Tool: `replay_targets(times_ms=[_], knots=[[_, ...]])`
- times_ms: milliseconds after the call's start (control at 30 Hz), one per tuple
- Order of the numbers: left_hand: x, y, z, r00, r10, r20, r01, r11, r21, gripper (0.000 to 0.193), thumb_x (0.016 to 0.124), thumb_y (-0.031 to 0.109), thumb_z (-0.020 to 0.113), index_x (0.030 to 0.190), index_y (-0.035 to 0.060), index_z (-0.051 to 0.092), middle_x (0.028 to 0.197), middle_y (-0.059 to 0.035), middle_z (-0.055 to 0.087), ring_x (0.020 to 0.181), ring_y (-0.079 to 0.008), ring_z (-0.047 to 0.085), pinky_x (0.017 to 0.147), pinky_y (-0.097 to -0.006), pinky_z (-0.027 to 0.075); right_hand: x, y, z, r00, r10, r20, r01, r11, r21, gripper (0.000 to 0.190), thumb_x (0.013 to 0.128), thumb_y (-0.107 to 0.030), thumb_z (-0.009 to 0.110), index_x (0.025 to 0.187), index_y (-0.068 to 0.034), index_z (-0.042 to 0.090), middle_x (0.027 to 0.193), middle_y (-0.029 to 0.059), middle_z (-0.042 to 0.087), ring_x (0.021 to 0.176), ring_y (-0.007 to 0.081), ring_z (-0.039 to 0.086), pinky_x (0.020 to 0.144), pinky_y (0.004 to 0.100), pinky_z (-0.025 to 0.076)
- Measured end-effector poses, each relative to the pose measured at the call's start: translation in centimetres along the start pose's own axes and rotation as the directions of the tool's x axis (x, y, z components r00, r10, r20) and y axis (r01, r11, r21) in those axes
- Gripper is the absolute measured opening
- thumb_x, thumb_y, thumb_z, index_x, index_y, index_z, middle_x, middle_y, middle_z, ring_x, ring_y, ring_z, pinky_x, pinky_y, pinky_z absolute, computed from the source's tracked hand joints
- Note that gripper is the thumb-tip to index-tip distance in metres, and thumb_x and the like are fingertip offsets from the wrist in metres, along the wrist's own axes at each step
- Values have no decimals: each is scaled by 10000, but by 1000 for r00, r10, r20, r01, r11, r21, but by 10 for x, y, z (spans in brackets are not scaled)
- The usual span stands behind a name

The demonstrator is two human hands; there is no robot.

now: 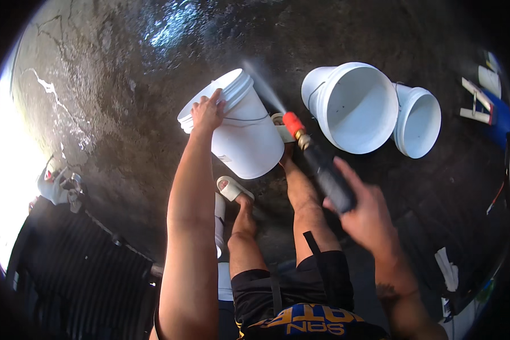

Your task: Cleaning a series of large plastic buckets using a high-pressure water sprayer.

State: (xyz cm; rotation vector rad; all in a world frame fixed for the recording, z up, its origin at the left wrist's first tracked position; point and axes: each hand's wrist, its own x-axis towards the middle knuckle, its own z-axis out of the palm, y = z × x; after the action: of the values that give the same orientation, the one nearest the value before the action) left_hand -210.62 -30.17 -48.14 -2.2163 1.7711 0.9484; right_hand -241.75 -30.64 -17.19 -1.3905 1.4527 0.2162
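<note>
My left hand (209, 111) grips the rim of a white plastic bucket (250, 144), which is tilted with its mouth away from me. A wire handle hangs along the bucket's side. In my right hand (365, 212) is a black spray gun (329, 178) with a brass fitting and a red nozzle (293, 123). A fan of water leaves the nozzle and passes just beside the bucket's rim. My feet, in pale slide sandals (235, 188), stand close to the bucket's base.
Two more white buckets, a large one (361, 110) and a smaller one (418, 123), lie on their sides at the right. Wet concrete floor (187, 55) spreads ahead. A small white stool-like object (476, 104) is far right; a dark corrugated panel (80, 263) stands lower left.
</note>
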Motion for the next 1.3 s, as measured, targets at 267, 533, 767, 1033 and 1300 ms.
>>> replay_targets(times_ms=[267, 533, 767, 1033, 1300], knots=[[51, -13, 14, 994, 28, 108, -34, 997, 62, 326, 899, 306, 549, 1123, 79, 617, 984, -229, 637, 1056, -401, 569, 900, -454, 457, -14, 1, -43, 968, -94, 232, 92, 996, 16, 913, 652, -7, 687, 1466, -81, 281, 990, 244, 610, 823, 406, 648, 747, 484, 535], [27, -79, 13, 999, 46, -29, -49, 988, -148, 288, 908, 294, 555, 1113, 99, 608, 931, -240, 641, 903, -427, 619, 795, -480, 491, 15, -15, -66, 974, -124, 187, 126, 992, 2, 761, 697, -97, 744, 1386, -57, 424, 871, 250, 634, 761, 413, 639, 681, 452, 525], [20, -96, 10, 984, 83, -155, -123, 954, -272, 212, 911, 204, 539, 1021, 49, 634, 894, -210, 652, 863, -407, 625, 756, -467, 499, 25, -43, -58, 975, -86, 204, 97, 994, -44, 826, 620, 18, 694, 1389, -66, 404, 909, 229, 625, 755, 408, 630, 725, 485, 515], [23, -66, 27, 966, 183, -184, -220, 954, -204, 240, 878, 172, 514, 1048, 69, 648, 923, -233, 641, 864, -431, 608, 761, -471, 501, -7, -96, -8, 899, 3, 438, 103, 970, -219, 894, 692, -59, 731, 1464, -73, 281, 915, 251, 584, 823, 425, 626, 723, 469, 526], [8, -108, 7, 994, 54, 92, -31, 973, -227, 409, 880, 451, 577, 980, 59, 637, 890, -203, 674, 901, -409, 633, 781, -488, 485, -38, -107, 6, 997, 35, -62, -40, 996, -82, 791, 706, -59, 724, 1418, -108, 383, 878, 217, 621, 759, 387, 631, 700, 476, 523]])
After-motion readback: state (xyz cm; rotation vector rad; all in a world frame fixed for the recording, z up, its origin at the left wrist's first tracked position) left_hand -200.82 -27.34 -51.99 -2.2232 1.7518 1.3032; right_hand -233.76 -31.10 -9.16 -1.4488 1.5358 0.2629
